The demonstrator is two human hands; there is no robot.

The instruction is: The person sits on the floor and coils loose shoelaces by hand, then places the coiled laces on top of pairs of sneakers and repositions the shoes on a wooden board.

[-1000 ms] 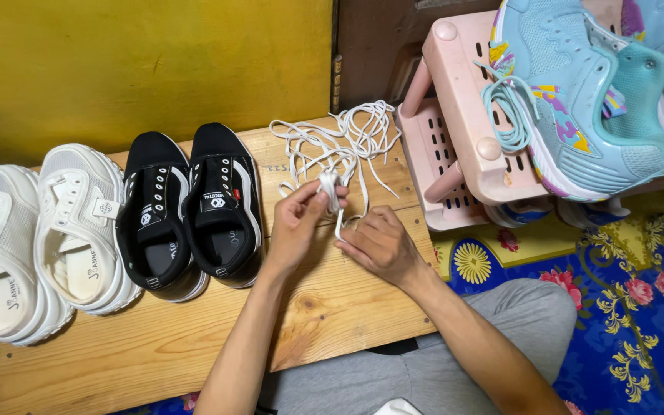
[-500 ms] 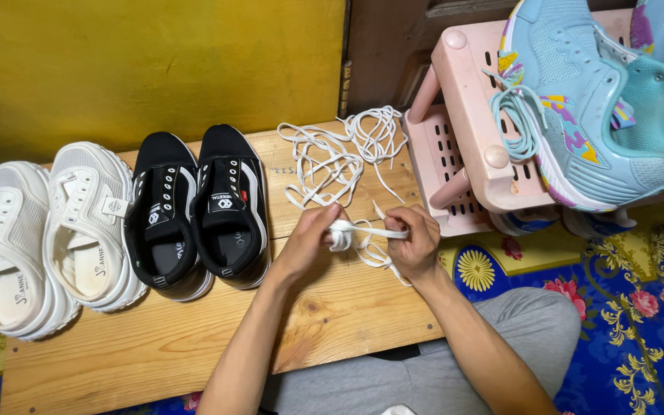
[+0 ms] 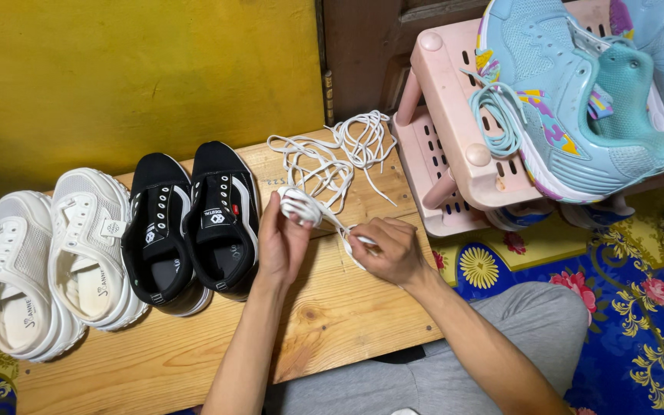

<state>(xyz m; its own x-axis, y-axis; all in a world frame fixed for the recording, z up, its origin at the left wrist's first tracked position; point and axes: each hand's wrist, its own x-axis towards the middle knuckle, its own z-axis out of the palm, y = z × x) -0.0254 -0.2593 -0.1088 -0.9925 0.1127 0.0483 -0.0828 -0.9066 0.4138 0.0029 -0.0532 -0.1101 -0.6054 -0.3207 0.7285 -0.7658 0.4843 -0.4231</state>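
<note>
My left hand (image 3: pixel 280 244) grips a small wound bundle of white shoelace (image 3: pixel 299 205) just right of the black shoes. My right hand (image 3: pixel 390 250) pinches the same lace a short way along, and the strand runs taut between the two hands. A loose tangle of white laces (image 3: pixel 330 157) lies on the wooden board (image 3: pixel 332 315) beyond my hands. A pair of black sneakers (image 3: pixel 194 223) without laces stands beside my left hand, with a pair of white sneakers (image 3: pixel 48 257) further left.
A pink plastic shoe rack (image 3: pixel 443 131) stands at the right, with light blue sneakers (image 3: pixel 570 107) on top. A yellow wall runs behind the board. A blue flowered rug (image 3: pixel 624 292) covers the floor at the right, and my grey-trousered knee is below.
My left hand has lifted up and left with the wound bundle. My right hand has come down and nearer, still holding the lace.
</note>
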